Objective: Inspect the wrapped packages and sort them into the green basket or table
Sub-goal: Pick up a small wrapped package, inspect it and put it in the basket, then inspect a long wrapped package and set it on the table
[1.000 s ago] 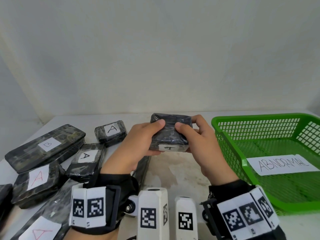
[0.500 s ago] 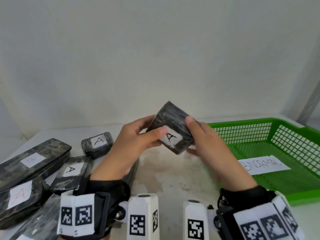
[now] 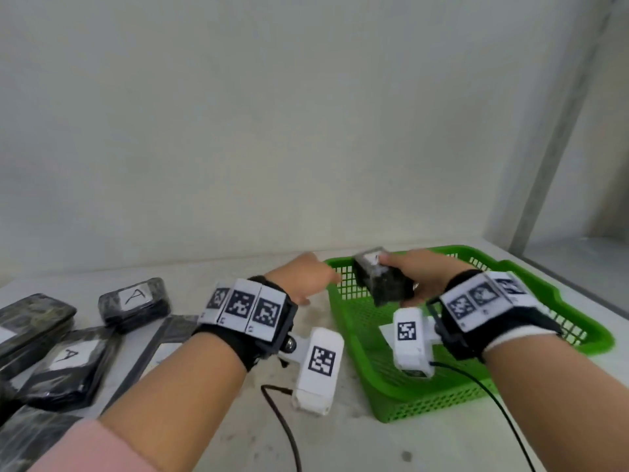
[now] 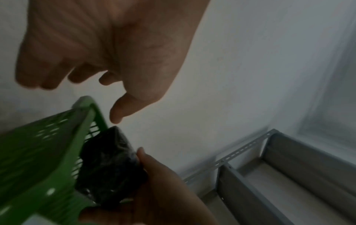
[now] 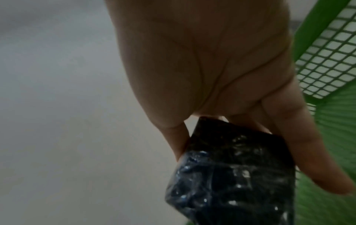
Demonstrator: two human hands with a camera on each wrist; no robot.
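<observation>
While the right hand [image 3: 420, 279] clamped a small black wrapped package [image 3: 379, 279] by its sides, thumb on one face and fingers on the other, we saw it held in the air over the near-left corner of the green basket [image 3: 575, 338], not yet touching the mesh. The left hand [image 3: 308, 279] hung just left of the basket rim, fingers loosely curled and apart from the package, gripping nothing. A white label showed on the package's top face, too blurred to read.

More wrapped packages [image 3: 134, 303] lay on the surface [image 3: 357, 437] well left of the basket, two marked A.

Risks as we judged them: the package sat close above the basket's left wall, so a release here could clip the rim and tip it back out onto the surface. The glossy wrap looked slippery, so the pinch could slide early. The wrist-camera cable [image 3: 476, 378] trailing inside the basket could snag on the mesh.
</observation>
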